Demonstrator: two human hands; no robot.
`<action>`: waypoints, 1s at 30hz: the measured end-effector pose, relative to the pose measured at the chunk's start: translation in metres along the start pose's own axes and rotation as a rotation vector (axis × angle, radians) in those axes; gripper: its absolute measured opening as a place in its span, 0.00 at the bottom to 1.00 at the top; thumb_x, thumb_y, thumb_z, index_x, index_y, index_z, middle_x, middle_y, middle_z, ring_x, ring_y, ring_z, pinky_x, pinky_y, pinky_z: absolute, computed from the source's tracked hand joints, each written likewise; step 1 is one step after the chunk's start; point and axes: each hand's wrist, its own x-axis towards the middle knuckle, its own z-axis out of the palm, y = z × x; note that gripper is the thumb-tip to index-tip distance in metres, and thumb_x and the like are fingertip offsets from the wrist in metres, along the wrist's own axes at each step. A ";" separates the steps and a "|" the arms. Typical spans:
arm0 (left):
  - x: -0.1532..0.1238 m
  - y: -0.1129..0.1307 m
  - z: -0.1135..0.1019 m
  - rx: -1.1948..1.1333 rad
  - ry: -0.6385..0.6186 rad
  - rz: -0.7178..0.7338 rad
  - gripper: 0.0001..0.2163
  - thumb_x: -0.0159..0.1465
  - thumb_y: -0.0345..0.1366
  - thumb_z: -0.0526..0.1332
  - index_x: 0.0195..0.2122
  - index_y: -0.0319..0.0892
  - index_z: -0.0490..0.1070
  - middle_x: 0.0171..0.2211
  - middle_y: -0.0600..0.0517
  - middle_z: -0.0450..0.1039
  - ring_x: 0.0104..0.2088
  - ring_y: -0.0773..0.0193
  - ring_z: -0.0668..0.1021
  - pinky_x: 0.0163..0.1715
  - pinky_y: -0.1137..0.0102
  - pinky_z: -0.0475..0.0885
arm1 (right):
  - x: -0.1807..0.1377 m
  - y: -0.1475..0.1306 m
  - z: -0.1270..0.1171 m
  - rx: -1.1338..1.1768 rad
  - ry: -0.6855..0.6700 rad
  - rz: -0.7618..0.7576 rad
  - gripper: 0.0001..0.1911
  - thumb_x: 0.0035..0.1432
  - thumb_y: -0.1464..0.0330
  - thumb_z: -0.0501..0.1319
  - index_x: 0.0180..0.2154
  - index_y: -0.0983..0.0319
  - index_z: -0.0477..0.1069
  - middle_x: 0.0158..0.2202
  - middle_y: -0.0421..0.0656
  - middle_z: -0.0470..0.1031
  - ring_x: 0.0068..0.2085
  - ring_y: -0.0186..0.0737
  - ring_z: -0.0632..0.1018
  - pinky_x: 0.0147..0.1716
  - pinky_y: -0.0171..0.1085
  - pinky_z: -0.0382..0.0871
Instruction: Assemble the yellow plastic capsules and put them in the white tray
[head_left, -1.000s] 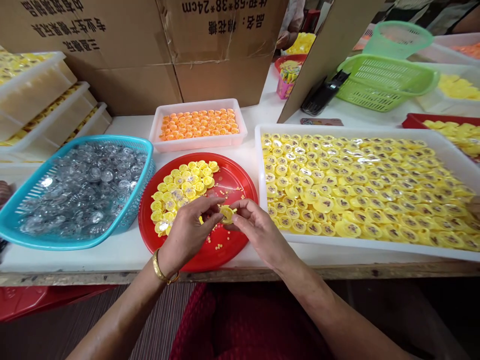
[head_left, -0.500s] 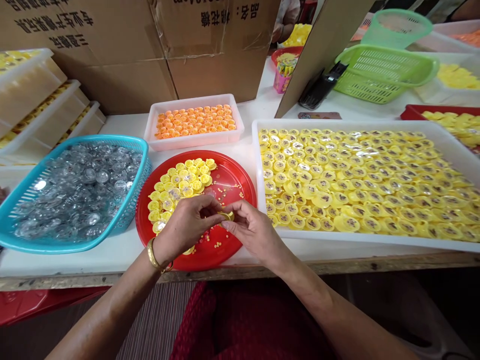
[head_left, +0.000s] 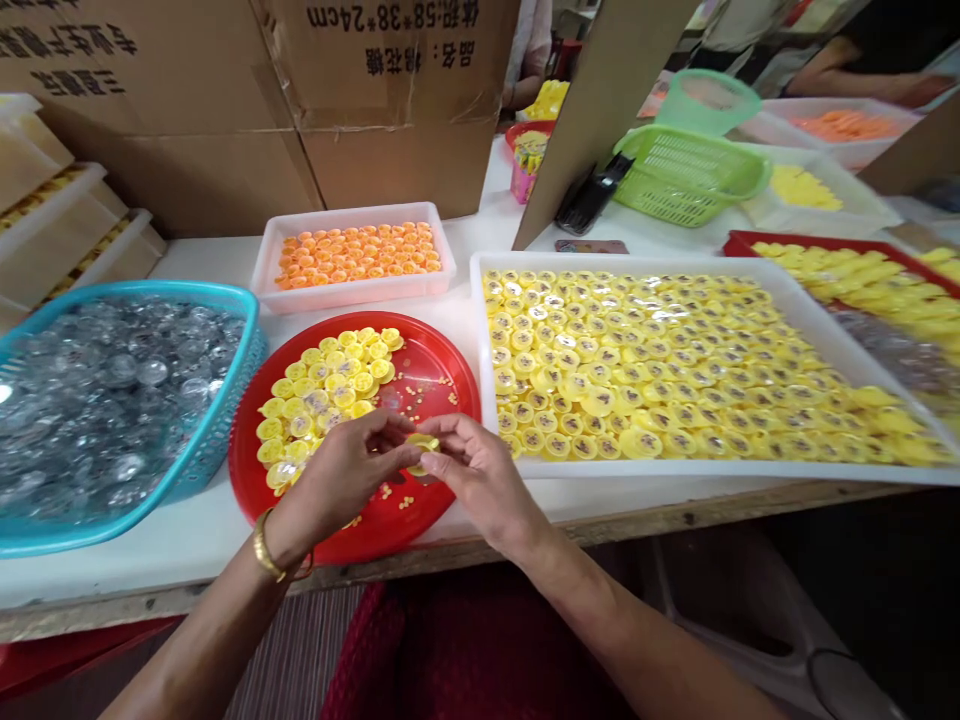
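Observation:
My left hand (head_left: 349, 472) and my right hand (head_left: 480, 478) meet over the front of a red round tray (head_left: 442, 358), both pinching one small yellow cap (head_left: 421, 441) between fingertips. A gold bracelet sits on my left wrist. On the tray lie several yellow caps (head_left: 322, 385) in a cluster and scattered small yellow beads (head_left: 409, 498). To the right stands a large white tray (head_left: 825, 330) filled with several finished yellow pieces (head_left: 645, 370).
A blue basket (head_left: 217, 430) of clear plastic lids is at the left. A white tub of orange pieces (head_left: 352, 252) stands behind the red tray. Cardboard boxes (head_left: 247, 110) line the back. Green baskets (head_left: 682, 170) and other people's trays lie far right.
The view has shifted right and slightly down. Both hands stay together on the yellow cap, which has turned from flat-facing to held edge-on between the fingertips.

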 end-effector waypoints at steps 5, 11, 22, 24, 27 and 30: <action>-0.006 0.000 0.008 -0.045 0.070 -0.043 0.14 0.55 0.46 0.65 0.35 0.39 0.76 0.28 0.50 0.77 0.27 0.64 0.77 0.27 0.72 0.71 | -0.008 -0.005 0.002 0.096 -0.031 0.098 0.17 0.53 0.64 0.64 0.45 0.62 0.68 0.37 0.42 0.75 0.38 0.41 0.79 0.39 0.39 0.76; -0.008 -0.003 0.011 -0.234 0.100 -0.080 0.23 0.59 0.53 0.60 0.46 0.40 0.72 0.38 0.47 0.77 0.34 0.60 0.79 0.35 0.66 0.74 | -0.008 -0.036 -0.059 -0.212 0.235 0.024 0.16 0.57 0.60 0.63 0.44 0.61 0.69 0.42 0.43 0.73 0.38 0.39 0.79 0.40 0.39 0.77; -0.018 -0.009 0.015 -0.148 0.069 -0.092 0.22 0.57 0.52 0.60 0.41 0.38 0.76 0.29 0.48 0.77 0.29 0.62 0.77 0.29 0.68 0.74 | 0.021 -0.039 -0.118 -1.206 0.457 0.121 0.04 0.60 0.67 0.62 0.38 0.58 0.71 0.34 0.37 0.78 0.33 0.40 0.77 0.31 0.36 0.66; -0.019 -0.009 0.015 -0.152 0.065 -0.092 0.21 0.57 0.51 0.61 0.40 0.37 0.76 0.28 0.48 0.77 0.28 0.62 0.77 0.29 0.69 0.74 | 0.021 -0.041 -0.115 -1.331 0.454 0.072 0.04 0.61 0.68 0.62 0.39 0.58 0.71 0.35 0.38 0.78 0.34 0.41 0.78 0.31 0.36 0.65; -0.023 -0.013 0.014 -0.158 0.072 -0.101 0.19 0.57 0.50 0.61 0.39 0.38 0.77 0.28 0.48 0.77 0.28 0.63 0.77 0.30 0.69 0.74 | 0.018 -0.043 -0.114 -1.479 0.447 -0.017 0.06 0.61 0.69 0.62 0.41 0.60 0.70 0.38 0.41 0.78 0.36 0.44 0.78 0.32 0.37 0.65; -0.029 -0.021 0.006 -0.173 0.105 -0.097 0.16 0.58 0.47 0.62 0.38 0.39 0.77 0.28 0.49 0.77 0.28 0.64 0.77 0.30 0.70 0.74 | 0.013 -0.040 -0.117 -1.568 0.452 -0.067 0.06 0.61 0.67 0.62 0.41 0.61 0.71 0.37 0.42 0.78 0.35 0.47 0.79 0.31 0.38 0.65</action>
